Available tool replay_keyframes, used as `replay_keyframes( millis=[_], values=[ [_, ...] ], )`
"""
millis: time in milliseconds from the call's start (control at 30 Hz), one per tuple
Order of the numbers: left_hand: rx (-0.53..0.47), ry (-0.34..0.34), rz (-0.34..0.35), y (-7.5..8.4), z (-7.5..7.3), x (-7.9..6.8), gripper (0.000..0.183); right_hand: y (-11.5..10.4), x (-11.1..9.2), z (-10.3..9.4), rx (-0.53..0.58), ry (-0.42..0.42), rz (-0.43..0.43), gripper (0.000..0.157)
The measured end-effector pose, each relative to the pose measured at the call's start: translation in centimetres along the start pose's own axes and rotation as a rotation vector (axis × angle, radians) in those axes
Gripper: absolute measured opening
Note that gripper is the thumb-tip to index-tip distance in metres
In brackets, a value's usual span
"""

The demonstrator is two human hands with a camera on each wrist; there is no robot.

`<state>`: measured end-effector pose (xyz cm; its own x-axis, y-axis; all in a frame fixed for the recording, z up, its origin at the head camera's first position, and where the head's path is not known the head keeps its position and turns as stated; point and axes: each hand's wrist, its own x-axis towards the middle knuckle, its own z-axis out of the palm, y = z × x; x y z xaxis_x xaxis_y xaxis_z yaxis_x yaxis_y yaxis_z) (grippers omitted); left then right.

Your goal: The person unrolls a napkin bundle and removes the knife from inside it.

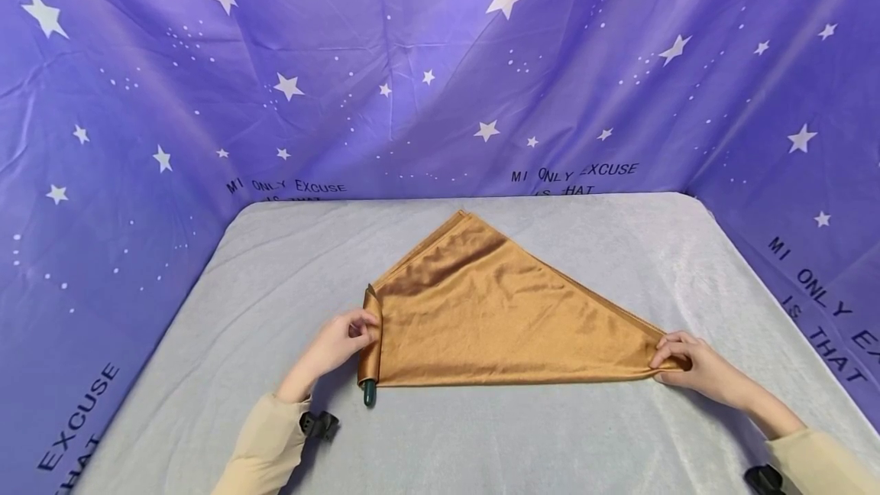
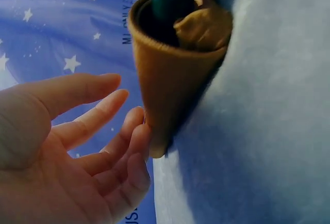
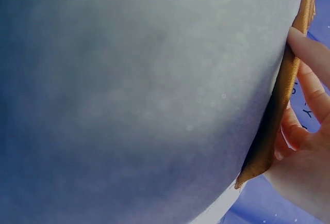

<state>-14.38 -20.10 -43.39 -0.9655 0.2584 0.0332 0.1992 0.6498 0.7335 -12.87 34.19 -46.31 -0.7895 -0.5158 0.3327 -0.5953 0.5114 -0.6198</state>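
A satiny golden-brown cloth [image 1: 495, 312] lies folded on the table, its peak toward the back. Along its left edge the cloth is wound into a narrow roll [image 1: 370, 338] around a dark green rod [image 1: 370, 392], whose rounded end sticks out at the front. My left hand [image 1: 341, 338] is beside the roll; in the left wrist view its fingertips [image 2: 138, 139] touch the roll's side, thumb held apart. At the cloth's far right corner, my right hand [image 1: 694, 361] pinches the edge, with the thumb [image 3: 309, 51] at the front and the fingers behind.
A pale grey plush cover [image 1: 522, 441] spreads over the table. Purple curtains [image 1: 440, 59] with white stars and printed words hang behind it and at both sides. Black wrist cameras [image 1: 319, 425] sit at the beige sleeves [image 1: 264, 441].
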Motion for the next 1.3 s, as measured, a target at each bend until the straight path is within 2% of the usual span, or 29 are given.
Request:
replay_keyframes(
  millis=[200,333,533,800,1067,1300],
  values=[
    [0.114,0.004,0.011,0.18,0.69,-0.14,0.017,0.0,0.09,-0.04,0.006,-0.003,-0.001,0.033],
    [0.157,-0.038,-0.005,0.19,0.97,-0.22,0.024,-0.02,0.14,-0.06,0.006,-0.003,-0.001,0.033],
    [0.232,-0.09,0.013,0.05,1.03,-0.29,0.033,-0.17,0.1,-0.14,0.004,-0.007,0.016,0.032],
    [0.254,-0.126,0.006,0.16,0.98,-0.32,0.034,-0.1,-0.05,-0.06,0.001,-0.003,0.008,0.033],
    [0.23,-0.114,0.027,-0.03,0.98,-0.12,0.031,0.01,0.0,0.03,0.01,0.004,-0.003,0.034],
    [0.215,-0.12,0.016,-0.22,0.94,-0.06,0.029,0.06,0.0,0.06,0.006,0.008,-0.009,0.034]
  ],
)
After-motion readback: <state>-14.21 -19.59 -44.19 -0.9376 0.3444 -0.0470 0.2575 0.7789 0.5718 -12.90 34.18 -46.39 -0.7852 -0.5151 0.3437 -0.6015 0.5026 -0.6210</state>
